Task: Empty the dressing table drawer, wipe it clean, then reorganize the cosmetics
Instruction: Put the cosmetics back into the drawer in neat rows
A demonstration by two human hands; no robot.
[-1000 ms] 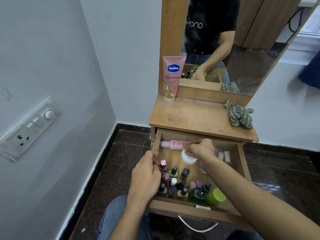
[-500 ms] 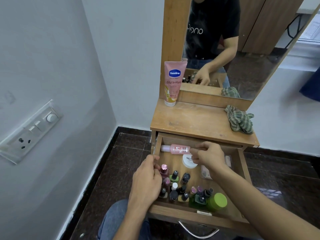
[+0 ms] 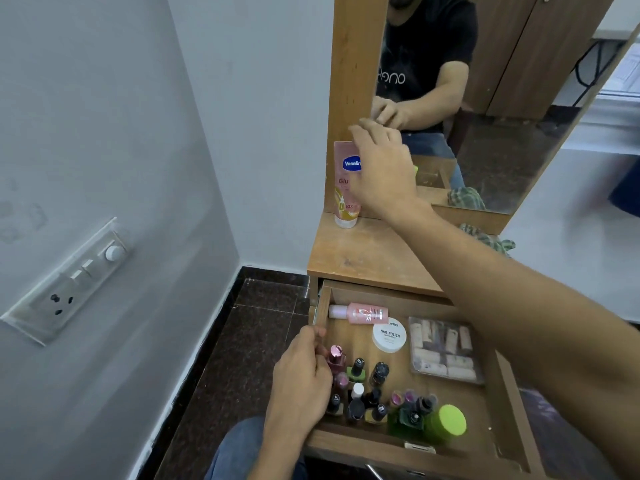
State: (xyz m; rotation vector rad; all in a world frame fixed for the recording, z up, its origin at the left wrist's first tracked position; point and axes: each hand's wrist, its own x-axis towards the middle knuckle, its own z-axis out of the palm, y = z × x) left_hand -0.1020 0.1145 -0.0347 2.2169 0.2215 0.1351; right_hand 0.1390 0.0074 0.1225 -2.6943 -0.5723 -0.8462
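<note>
Pale grey walls meet at a corner beside your small wooden dressing table (image 3: 360, 258), with a white switch-and-socket plate (image 3: 69, 282) on the wall to your left and dark speckled floor tiles (image 3: 242, 341) below. Your right hand (image 3: 381, 171) is raised in front of the pink Vaseline lotion tube (image 3: 346, 188) standing at the foot of the wood-framed mirror (image 3: 485, 109); the fingers are spread and loosely curved, covering the tube's right side, and you cannot tell from here whether they touch it. Your left hand (image 3: 304, 379) is down in the open wooden drawer (image 3: 381, 441), fingers curled against a rose-capped nail polish bottle (image 3: 336, 358) at the left edge of a cluster of small dark-capped polish bottles (image 3: 363, 400). Behind them lie a pink bottle on its side (image 3: 363, 313) at the drawer's back, a round white nail polish remover tub (image 3: 389, 336) just in front of it, and a clear plastic box of beige pieces (image 3: 445, 351) to the right. A green bottle with a lime cap (image 3: 446, 422) lies near the drawer front. A green checked cloth (image 3: 488, 239) sits on the tabletop, partly behind your right forearm.
</note>
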